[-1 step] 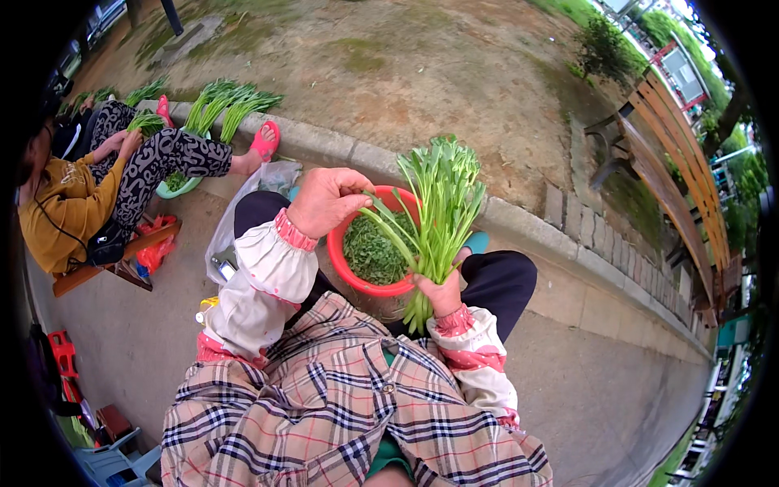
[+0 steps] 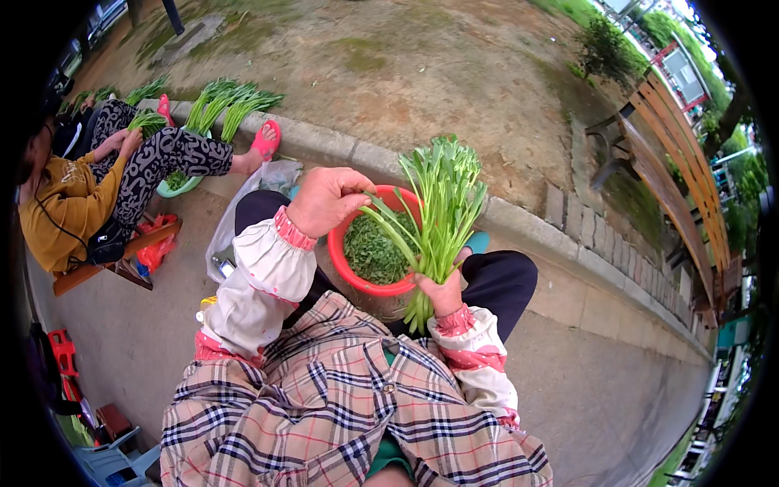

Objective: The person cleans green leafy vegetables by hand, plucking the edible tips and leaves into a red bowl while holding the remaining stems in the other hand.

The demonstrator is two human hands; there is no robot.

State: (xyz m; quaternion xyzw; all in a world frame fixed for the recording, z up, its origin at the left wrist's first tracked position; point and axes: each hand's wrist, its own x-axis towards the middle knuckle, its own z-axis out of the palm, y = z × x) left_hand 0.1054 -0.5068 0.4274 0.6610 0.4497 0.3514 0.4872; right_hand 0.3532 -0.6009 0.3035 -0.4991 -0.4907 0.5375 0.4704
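Observation:
A bunch of leafy green stalks (image 2: 442, 215) stands upright in my right hand (image 2: 439, 290), whose fingers wrap round it near the cut ends. My left hand (image 2: 329, 203) is closed in a pinch on the tip of one stalk that leans out from the bunch to the left. Below and between the hands sits a red plastic basin (image 2: 335, 253), partly hidden by the bunch. Loose green leaves (image 2: 375, 250) lie inside it.
To the left a person (image 2: 73, 211) sits on a low wooden stool, handling similar greens over a pale green basin (image 2: 180, 188). Bundles of greens (image 2: 231, 105) lie along the kerb. A clear plastic bag (image 2: 235, 207) is beside my left knee. A wooden bench (image 2: 669, 187) stands right.

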